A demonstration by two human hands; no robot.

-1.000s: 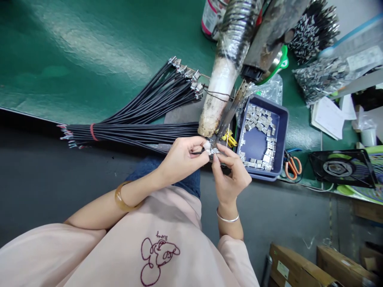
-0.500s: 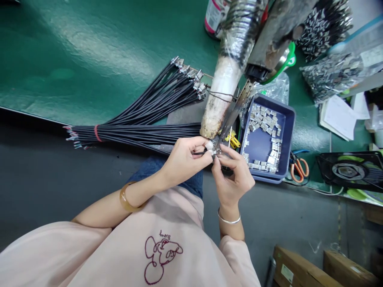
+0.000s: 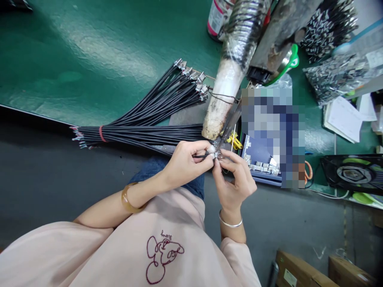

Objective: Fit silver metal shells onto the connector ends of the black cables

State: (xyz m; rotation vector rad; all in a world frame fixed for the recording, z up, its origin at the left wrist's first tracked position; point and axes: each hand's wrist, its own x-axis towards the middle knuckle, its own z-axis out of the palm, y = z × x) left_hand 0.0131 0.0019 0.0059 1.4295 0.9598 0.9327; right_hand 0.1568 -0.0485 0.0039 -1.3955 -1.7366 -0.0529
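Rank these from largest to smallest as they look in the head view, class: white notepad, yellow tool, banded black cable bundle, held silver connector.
1. Banded black cable bundle
2. White notepad
3. Yellow tool, judged by its visible part
4. Held silver connector, partly hidden, so its full size is unclear

Taking the pinched fingertips of the left hand (image 3: 191, 161) and right hand (image 3: 235, 175) as clock centre, the white-ended duct (image 3: 226, 71) blocks 12 o'clock, and the metal bar (image 3: 233, 118) slants across 1. Yellow pieces (image 3: 235, 140) crowd 2, the blue tray (image 3: 257, 149), partly pixelated, fills 3, and black cables (image 3: 149, 131) bar 9 to 10. Broad bare room lies beyond them on the green bench (image 3: 110, 56) toward 10 to 11; at 6, a gap opens between the wrists.
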